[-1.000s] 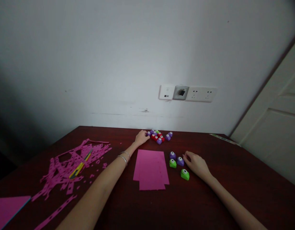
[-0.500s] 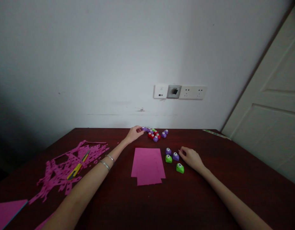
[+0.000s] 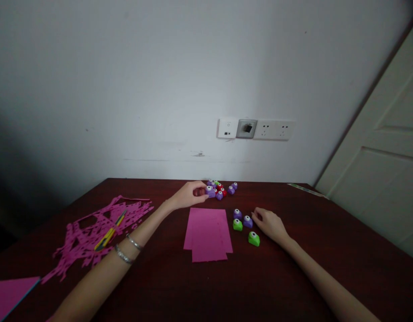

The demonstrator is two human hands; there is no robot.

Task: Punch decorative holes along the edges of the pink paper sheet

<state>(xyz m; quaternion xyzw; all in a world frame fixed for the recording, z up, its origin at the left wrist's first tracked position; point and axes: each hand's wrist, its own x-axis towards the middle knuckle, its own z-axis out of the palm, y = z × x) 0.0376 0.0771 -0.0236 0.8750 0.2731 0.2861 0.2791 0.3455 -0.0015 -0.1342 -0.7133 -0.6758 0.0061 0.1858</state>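
Observation:
Between the thumb and fingers of my left hand (image 3: 189,195) is a purple craft paper punch (image 3: 210,192) with a white button, held just above the table in front of a group of other punches. That group has a red punch (image 3: 223,192), a green punch (image 3: 216,182) and several purple ones. My right hand (image 3: 270,223) rests on the table with loosely bent fingers and nothing visible in it. Close to its fingertips sits a purple punch (image 3: 247,221), beside another purple punch (image 3: 237,213) and two green punches (image 3: 238,224). Pink paper sheets (image 3: 209,235) lie overlapped in the middle.
Punched pink paper scraps (image 3: 82,237) are heaped at the left, with a yellow utility knife (image 3: 109,233) on top. More pink paper (image 3: 12,295) lies at the near left corner. A narrow strip (image 3: 307,190) lies at the far right edge, and the wall (image 3: 159,89) stands behind the table.
My left hand has moved right and nearer with the purple punch, now in front of the red punches. The right hand has stayed in place; the view has shifted slightly.

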